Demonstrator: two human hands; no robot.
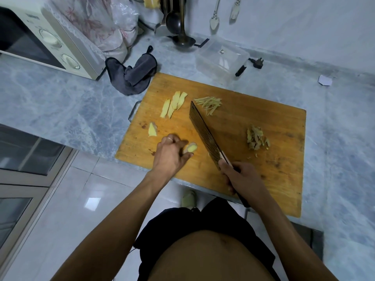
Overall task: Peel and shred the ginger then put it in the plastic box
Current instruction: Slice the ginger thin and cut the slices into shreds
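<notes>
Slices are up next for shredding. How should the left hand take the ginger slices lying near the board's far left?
Press the ginger slices from above with the left hand, fingertips across their middle. They lie flat, overlapping, long sides running away from you, so the knife can cut in from their right edge.

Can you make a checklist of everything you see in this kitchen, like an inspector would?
Surface: grey marble counter with a wooden cutting board on it.
Job's things: ginger slices, ginger shreds, a pile of peel and a ginger chunk lie apart on the board; the clear plastic box stands behind the board.
Clutter: grey cloth, plastic bags, ladle.
Hands: left hand pinches a ginger piece; right hand grips the knife.
Cables: a loose black plug lies by the box.
Surroundings: microwave, white wall with hanging utensils, tiled floor.
</notes>
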